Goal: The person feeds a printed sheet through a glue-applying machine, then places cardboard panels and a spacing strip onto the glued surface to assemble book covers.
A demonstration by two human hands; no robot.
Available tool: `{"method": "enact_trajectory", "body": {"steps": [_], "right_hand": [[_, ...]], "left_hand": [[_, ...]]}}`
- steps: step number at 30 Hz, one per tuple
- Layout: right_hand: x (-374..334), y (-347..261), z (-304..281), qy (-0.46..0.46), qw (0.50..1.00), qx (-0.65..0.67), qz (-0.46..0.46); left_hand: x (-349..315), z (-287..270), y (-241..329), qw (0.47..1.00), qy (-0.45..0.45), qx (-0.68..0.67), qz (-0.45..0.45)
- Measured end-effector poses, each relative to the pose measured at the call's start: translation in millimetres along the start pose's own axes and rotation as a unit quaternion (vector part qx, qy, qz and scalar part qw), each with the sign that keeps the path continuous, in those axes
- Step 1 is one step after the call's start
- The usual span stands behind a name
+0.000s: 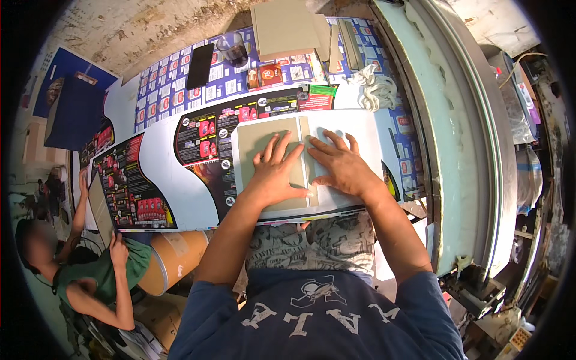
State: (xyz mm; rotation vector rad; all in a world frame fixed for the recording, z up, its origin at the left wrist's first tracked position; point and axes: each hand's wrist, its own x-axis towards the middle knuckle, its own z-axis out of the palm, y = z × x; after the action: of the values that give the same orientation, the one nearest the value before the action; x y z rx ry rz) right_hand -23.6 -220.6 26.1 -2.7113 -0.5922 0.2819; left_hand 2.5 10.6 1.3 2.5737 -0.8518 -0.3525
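A tan greyboard panel point(252, 137) lies on the white sheet point(367, 129) in front of me. Beside its right edge runs a narrow greyboard strip point(305, 128), with a thin white gap between the two. My left hand point(274, 174) rests flat on the panel, fingers spread, its thumb reaching to the strip. On the right, my right hand point(343, 166) lies palm down with fingers apart, over the white sheet and the strip's right edge. Neither hand grips anything. Under the white sheet is a large printed sheet point(201, 129) with black, pink and white areas.
At the back lie stacked greyboards point(285, 30), loose strips point(350, 45), a phone point(200, 66), a glass point(233, 49), a green lighter point(323, 90) and a crumpled white cloth point(377, 88). A pale green machine point(456, 150) borders the right. Another person point(99, 282) works at the left.
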Motion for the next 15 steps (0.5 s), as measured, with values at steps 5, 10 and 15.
{"method": "enact_trajectory", "body": {"steps": [5,10,15], "right_hand": [[0.2,-0.9,-0.9,-0.001,1.000,-0.002,-0.003],[-0.4,-1.1,-0.1,-0.003,1.000,-0.001,0.001],[0.1,-1.2,0.6,-0.006,1.000,-0.006,0.002]], "left_hand": [[-1.1,2.0,-1.1,1.000,0.005,0.007,0.006],[-0.2,1.0,0.3,1.000,0.001,0.004,0.004],[-0.3,0.6,0.4,1.000,0.000,0.008,0.002]]}}
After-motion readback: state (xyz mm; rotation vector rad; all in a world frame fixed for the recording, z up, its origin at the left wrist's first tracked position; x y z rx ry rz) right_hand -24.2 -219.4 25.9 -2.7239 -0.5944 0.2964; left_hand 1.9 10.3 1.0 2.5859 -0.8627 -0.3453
